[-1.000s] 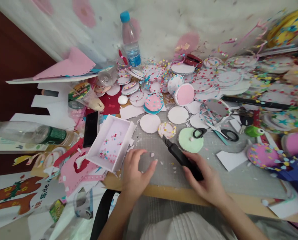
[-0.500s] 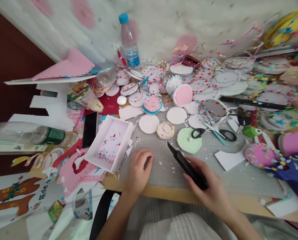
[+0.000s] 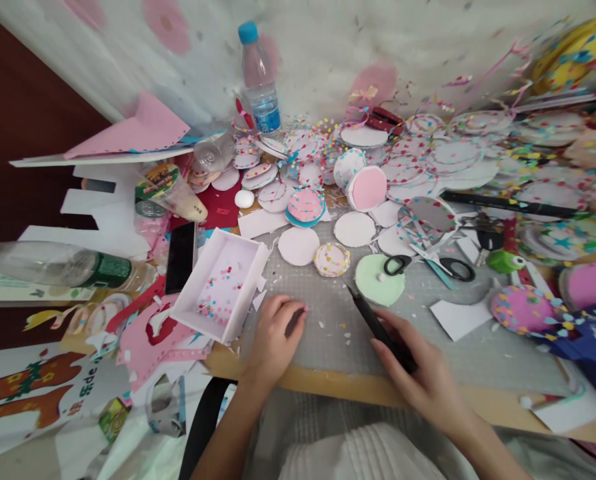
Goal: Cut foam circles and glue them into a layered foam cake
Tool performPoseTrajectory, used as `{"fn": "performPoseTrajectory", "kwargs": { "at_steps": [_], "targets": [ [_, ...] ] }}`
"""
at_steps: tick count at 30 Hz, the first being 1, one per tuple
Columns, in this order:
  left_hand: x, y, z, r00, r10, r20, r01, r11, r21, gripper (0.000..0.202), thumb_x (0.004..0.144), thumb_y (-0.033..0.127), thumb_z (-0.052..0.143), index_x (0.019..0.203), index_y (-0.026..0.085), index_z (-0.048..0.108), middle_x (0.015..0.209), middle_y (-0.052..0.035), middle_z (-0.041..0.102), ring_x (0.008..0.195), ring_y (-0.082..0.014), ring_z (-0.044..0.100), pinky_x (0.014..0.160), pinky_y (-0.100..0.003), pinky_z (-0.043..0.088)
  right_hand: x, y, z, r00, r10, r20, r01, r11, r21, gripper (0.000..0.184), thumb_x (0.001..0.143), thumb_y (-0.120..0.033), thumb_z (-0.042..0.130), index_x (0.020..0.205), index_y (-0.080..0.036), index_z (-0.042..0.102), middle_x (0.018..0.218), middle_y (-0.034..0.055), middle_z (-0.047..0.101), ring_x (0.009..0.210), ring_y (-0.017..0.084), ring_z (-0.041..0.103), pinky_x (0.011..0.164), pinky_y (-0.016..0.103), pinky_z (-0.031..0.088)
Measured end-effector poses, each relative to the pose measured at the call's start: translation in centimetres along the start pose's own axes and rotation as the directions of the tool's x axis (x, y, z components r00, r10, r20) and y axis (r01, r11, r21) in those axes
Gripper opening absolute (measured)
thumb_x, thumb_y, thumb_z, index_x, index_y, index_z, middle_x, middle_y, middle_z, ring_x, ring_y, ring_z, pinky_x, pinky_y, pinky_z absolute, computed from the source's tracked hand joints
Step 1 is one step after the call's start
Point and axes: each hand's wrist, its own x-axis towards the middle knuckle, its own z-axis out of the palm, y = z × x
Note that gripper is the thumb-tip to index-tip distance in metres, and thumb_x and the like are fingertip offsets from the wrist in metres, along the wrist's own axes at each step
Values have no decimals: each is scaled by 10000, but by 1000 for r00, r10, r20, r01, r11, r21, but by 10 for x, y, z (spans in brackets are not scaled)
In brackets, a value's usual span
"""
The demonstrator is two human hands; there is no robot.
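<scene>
My right hand [image 3: 421,363] is wrapped round a black utility knife [image 3: 375,327], whose narrow dark tip points up and left over the grey cutting mat [image 3: 318,353]. Curled on the mat's left part, my left hand [image 3: 278,333] has its thumb against its fingers; what it holds, if anything, is hidden. Beyond the hands lie a pale green disc [image 3: 371,283] with a small white bit on it, a small disc with a yellow-dotted rim [image 3: 332,260] and white discs [image 3: 298,247]. The knife tip is close to the green disc's left edge.
A white box [image 3: 223,283] with confetti stands left of my left hand, beside a black phone [image 3: 181,257]. Scissors [image 3: 428,261] lie behind the green disc. Decorated discs [image 3: 408,160] crowd the back, near an upright water bottle [image 3: 261,87]. Paper scraps [image 3: 458,317] lie at right.
The knife has shifted slightly to the right and its tip now sits nearer the green disc. My left hand stays nearly where it was.
</scene>
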Motion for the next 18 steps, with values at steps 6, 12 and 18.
{"fn": "performPoseTrajectory", "kwargs": {
  "at_steps": [6,12,18],
  "targets": [
    [1,0,5,999,-10,-44,9,1000,-25,73,888,189,614,913,202,681,888,-42,634,851,-175,614,788,-322,526,-10,-15,-5,988,-83,128,83,996,6,527,960,-228,476,1466,-276,339,1333,113,600,1151,218,628,899,302,546],
    [-1,-1,13,990,49,-135,-53,998,-32,104,895,184,604,942,183,696,863,-48,628,825,-168,602,764,-314,524,-11,-24,0,961,-34,276,29,999,22,517,975,-228,441,1482,-265,349,1124,86,686,1065,197,665,880,282,554],
    [-1,-2,15,986,82,-148,-86,996,-21,86,889,159,610,935,178,681,840,-41,616,808,-163,582,744,-308,519,-11,-23,6,960,-32,278,23,999,34,521,968,-209,454,1477,-267,360,1143,72,677,1030,167,671,852,235,548]
  ]
}}
